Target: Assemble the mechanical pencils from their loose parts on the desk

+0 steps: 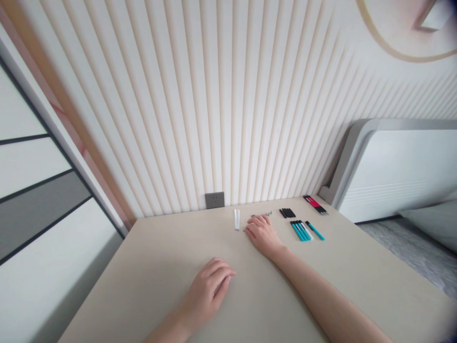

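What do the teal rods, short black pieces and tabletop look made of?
Teal rods: probably smooth plastic, going by the even, saturated colour.
Black pieces: rubber or plastic, too small to tell; uniformly dark, little shine.
Tabletop: possibly laminate or painted board, satin; plain beige, no visible grain.

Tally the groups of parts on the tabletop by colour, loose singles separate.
White sticks: 1 group
Small grey pieces, partly hidden by the right hand: 1 group
Black tubes: 1 group
Teal-and-white pen barrels: 1 group
Red-and-black pen parts: 1 group
Lone teal barrel: 1
Total: 5 groups, 1 single
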`<state>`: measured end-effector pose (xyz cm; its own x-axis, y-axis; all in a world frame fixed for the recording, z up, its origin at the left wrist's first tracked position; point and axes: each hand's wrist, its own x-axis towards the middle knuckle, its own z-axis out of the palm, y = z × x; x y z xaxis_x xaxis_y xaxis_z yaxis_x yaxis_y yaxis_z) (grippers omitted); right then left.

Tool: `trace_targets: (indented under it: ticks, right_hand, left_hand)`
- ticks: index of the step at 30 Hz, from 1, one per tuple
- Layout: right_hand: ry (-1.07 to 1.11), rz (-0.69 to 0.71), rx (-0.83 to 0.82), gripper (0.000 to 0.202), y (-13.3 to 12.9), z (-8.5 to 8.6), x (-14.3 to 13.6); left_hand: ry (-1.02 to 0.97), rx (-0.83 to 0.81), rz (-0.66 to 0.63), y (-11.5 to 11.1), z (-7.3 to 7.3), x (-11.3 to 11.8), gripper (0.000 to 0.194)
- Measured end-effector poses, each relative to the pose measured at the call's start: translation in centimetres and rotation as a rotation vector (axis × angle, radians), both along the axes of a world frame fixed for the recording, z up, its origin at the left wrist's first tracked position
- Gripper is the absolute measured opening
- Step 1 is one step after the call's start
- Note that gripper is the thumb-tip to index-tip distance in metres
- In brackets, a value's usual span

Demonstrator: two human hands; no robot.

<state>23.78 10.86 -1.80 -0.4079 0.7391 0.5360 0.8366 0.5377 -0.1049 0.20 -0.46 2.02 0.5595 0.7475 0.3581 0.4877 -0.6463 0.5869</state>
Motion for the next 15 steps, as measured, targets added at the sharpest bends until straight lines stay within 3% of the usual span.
trace_targets:
  ticks: [4,9,12,15]
  right_hand:
    - [0.008,-0.129,0.034,0.023,0.3,0.5,0.9]
    - [-0.061,-0.528,0.039,0.024,1.0,1.1,5.0]
    - [-0.151,-0.717,-0.029,0.025,1.5,0.7,7.4]
    - [-0.173,-0.803,-0.098,0.027,1.8,0.0,8.6]
  left_hand:
    - [0.138,0.129,-0.054,-0.3,0.0,0.1,0.023]
    - [0.165,0.131,-0.059,-0.3,-0.3,0.1,0.022]
    - [0.163,0.119,-0.059,-0.3,-0.3,0.1,0.022]
    - [0.167,0.121,-0.063,-0.3,-0.3,0.1,0.021]
